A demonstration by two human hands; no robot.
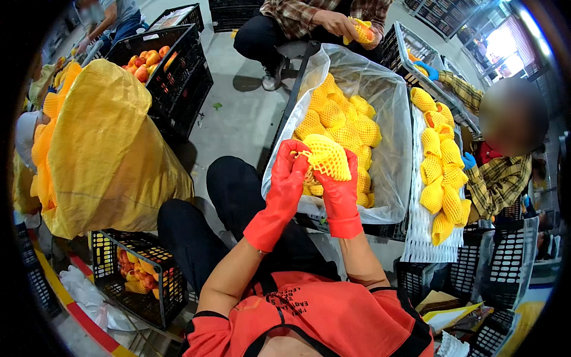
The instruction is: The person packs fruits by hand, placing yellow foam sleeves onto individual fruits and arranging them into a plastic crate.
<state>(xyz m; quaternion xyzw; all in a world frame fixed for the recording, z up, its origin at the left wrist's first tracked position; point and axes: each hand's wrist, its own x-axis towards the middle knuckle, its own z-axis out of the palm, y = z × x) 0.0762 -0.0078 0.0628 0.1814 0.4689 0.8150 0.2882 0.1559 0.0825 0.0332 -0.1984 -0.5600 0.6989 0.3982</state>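
Observation:
My left hand, in a red rubber glove, pinches the edge of a yellow foam fruit net. My right hand, in a matching glove, grips the same net from its right side; whether a fruit is inside it I cannot tell. Both hands are over a black crate lined with clear plastic, which holds several yellow net-wrapped pieces. Just right of this crate, yellow foam nets lie in rows on a white woven sheet.
A yellow sack stands at left, near stacked crates of peach-like fruit and a lower crate. A co-worker crouches ahead holding a netted fruit; another person works at right beside crates.

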